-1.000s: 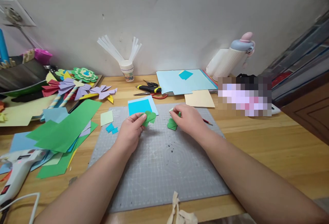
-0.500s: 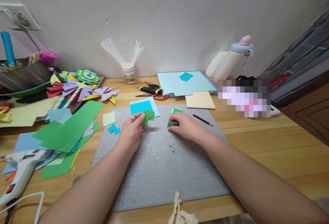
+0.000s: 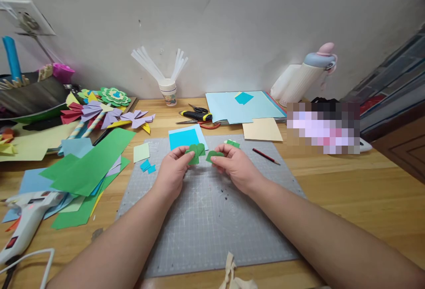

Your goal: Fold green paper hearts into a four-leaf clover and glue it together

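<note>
My left hand (image 3: 172,169) pinches a green paper piece (image 3: 198,151) with rounded lobes above the grey cutting mat (image 3: 212,227). Close by on its right, my right hand (image 3: 237,165) grips another green paper piece (image 3: 213,155) with a rounded top edge. A narrow gap separates the two pieces. Behind my right hand lie more green cut pieces (image 3: 233,143) on the mat. Blue squares (image 3: 183,139) rest behind my left hand, and small blue scraps (image 3: 148,166) lie to its left beside a pale green square (image 3: 141,152).
A glue gun (image 3: 29,211) and green sheets (image 3: 94,163) lie left of the mat. Pliers (image 3: 195,115), a cup of white sticks (image 3: 168,92) and light blue sheets (image 3: 239,107) stand or lie behind. A pencil (image 3: 265,156) is at right, a bottle (image 3: 307,76) farther back.
My right hand has lifted its green piece off the mat and brought it left, nearer the piece in my left hand. The view has shifted slightly.
</note>
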### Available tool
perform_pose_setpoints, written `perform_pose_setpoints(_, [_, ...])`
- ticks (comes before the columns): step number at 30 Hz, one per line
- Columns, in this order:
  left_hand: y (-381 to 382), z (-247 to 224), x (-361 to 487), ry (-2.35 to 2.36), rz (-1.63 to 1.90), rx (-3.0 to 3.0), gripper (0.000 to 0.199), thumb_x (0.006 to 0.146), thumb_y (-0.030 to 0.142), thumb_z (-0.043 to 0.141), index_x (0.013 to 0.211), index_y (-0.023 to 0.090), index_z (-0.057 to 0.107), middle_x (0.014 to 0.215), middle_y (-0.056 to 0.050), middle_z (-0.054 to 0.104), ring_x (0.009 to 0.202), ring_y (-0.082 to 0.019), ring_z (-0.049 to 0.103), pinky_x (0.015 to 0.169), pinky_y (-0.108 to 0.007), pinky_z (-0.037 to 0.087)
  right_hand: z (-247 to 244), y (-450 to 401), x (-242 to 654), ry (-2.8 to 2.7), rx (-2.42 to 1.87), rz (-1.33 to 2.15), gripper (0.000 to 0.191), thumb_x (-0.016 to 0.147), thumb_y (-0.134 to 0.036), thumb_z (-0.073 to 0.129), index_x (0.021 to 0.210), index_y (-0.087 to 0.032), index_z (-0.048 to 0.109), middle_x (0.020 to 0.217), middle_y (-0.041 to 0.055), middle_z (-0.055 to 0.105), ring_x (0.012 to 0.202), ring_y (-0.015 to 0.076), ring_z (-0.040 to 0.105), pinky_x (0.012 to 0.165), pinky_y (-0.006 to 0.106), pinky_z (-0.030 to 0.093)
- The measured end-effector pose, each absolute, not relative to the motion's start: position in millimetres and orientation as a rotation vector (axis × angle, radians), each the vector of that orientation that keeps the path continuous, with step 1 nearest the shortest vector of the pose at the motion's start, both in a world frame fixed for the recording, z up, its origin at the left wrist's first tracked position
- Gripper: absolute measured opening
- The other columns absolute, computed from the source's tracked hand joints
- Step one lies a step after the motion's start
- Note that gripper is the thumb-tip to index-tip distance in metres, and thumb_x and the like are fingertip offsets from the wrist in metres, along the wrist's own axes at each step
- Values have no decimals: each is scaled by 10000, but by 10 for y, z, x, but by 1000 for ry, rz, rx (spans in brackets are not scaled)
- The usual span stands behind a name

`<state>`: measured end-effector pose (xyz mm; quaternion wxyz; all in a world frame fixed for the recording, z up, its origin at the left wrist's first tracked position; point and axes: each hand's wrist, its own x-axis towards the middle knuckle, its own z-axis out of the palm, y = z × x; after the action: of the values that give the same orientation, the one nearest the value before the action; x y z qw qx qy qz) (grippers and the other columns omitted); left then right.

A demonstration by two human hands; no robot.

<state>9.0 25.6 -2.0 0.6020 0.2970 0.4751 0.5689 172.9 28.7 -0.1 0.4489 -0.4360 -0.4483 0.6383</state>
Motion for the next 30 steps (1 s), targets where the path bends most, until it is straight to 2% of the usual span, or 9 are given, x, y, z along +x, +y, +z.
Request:
perform_pose_setpoints(4, [242, -21, 103, 1088, 1292, 752, 204, 592, 215, 765, 718, 167, 612, 698, 14, 640, 656, -118, 579, 630, -237, 433, 2, 253, 1683, -971, -1038, 1615, 270, 618, -283, 735, 699, -190, 494, 659, -43, 559, 643, 126, 569, 586, 255, 401])
perform_pose_setpoints(13, [220, -7, 133, 1043, 1233, 783, 190, 627, 256, 761, 729, 169, 626, 710, 10, 648, 655, -120, 580, 654, -247, 434, 7, 261, 1683, -1012, -1102, 1500, 296, 621, -367, 736, 679, -196, 501, 612, -58, 504, 519, 86, 408, 520, 245, 306])
perform_pose_setpoints(19, [214, -20, 132, 1037, 1219, 803, 205, 627, 258, 771, 735, 159, 627, 733, -8, 656, 688, -133, 591, 693, -262, 441, 1, 266, 1678, -1055, -1067, 1514, 301, 610, -359, 756, 667, -194, 511, 563, -81, 458, 482, 71, 354, 494, 241, 266])
perform_pose_setpoints(25, [217, -24, 120, 1049, 1243, 802, 202, 632, 265, 768, 735, 168, 622, 722, 3, 653, 677, -129, 592, 688, -260, 443, -41, 292, 1683, -994, -1049, 1548, 276, 654, -376, 734, 723, -187, 546, 632, -52, 531, 539, 90, 495, 514, 236, 327])
perform_pose_setpoints(30, [222, -25, 118, 1059, 1228, 815, 197, 621, 265, 769, 726, 166, 634, 725, -8, 665, 683, -142, 605, 687, -269, 452, -55, 291, 1685, -1008, -1046, 1512, 274, 648, -364, 743, 707, -187, 543, 613, -58, 535, 525, 92, 526, 528, 242, 361])
